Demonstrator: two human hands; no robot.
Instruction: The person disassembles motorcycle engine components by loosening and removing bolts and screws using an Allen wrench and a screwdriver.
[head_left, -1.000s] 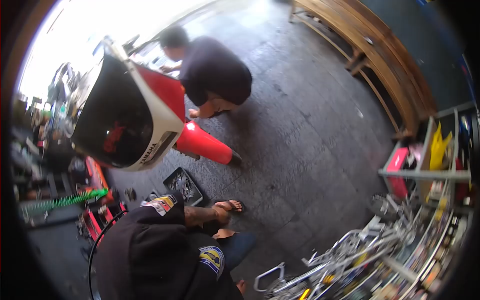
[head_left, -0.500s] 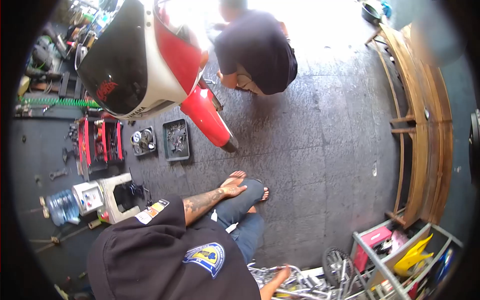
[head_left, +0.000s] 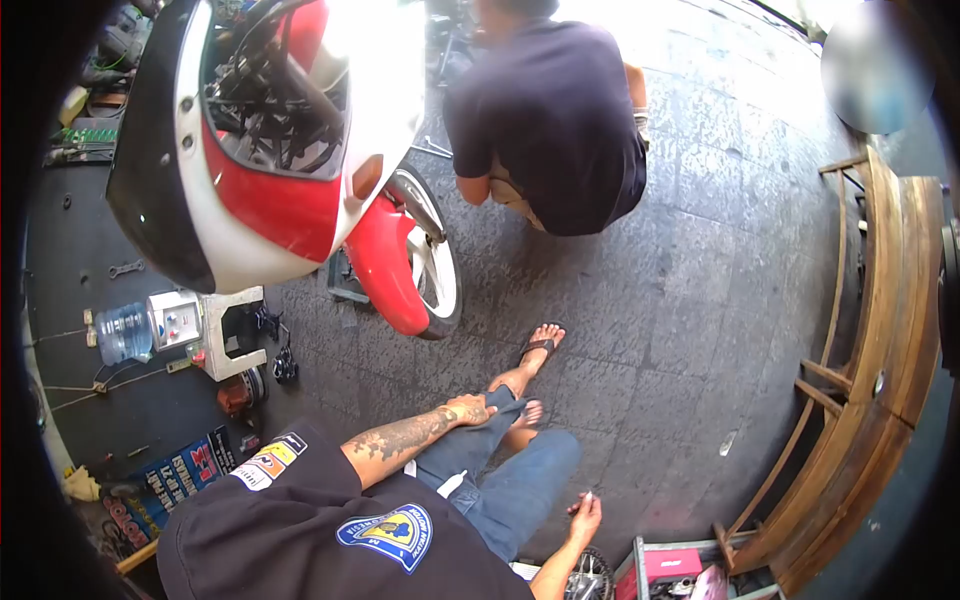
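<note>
My left hand is at the knee of my blue trousers, with its fingers closed on the bunched cloth of the trouser leg. My right hand hangs in the air right of my legs, fingers loosely bent and apart, with nothing visible in it. Below it, a small spoked wheel shows partly behind the forearm. My sandaled foot stands on the dark floor. Ahead on the left is a motorcycle with a white fairing and a red front fender.
Another person squats beside the motorcycle, back toward me. A wooden bench runs along the right. A metal-framed rack with a pink box stands at lower right. On the left are a water jug and a printed banner.
The view has shifted, and my legs have changed position. My right hand has lifted away from the pile of metal parts. My left hand has gone from resting on the knee to gripping cloth.
</note>
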